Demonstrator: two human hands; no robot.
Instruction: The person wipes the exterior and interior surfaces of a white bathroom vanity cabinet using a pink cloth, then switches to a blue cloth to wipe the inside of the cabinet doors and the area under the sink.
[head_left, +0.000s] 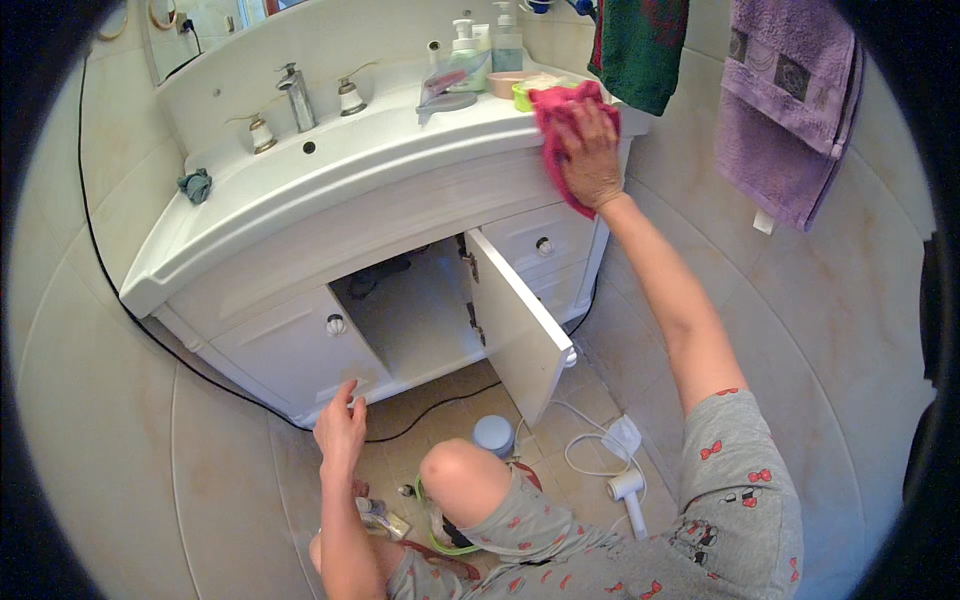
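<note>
At the right end of the white washbasin counter (420, 142), my right hand (595, 161) presses a bright pink cloth (553, 124) over the front edge. The cloth hangs down partly over the cabinet front and touches a small green dish (521, 97). My left hand (341, 433) is empty, its fingers apart, just in front of the left cabinet door (292, 352), which is closed. Beside that door, the other cabinet door (517, 322) stands swung out towards me, showing the dim cabinet interior (420, 315).
On the counter are a chrome faucet (300, 97), pump bottles (466, 52) and a crumpled dark cloth (195, 186). A purple towel (784, 112) hangs at right. A white hair dryer (628, 491), a blue-lidded jar (493, 433) and a black cable (427, 411) lie on the tiled floor.
</note>
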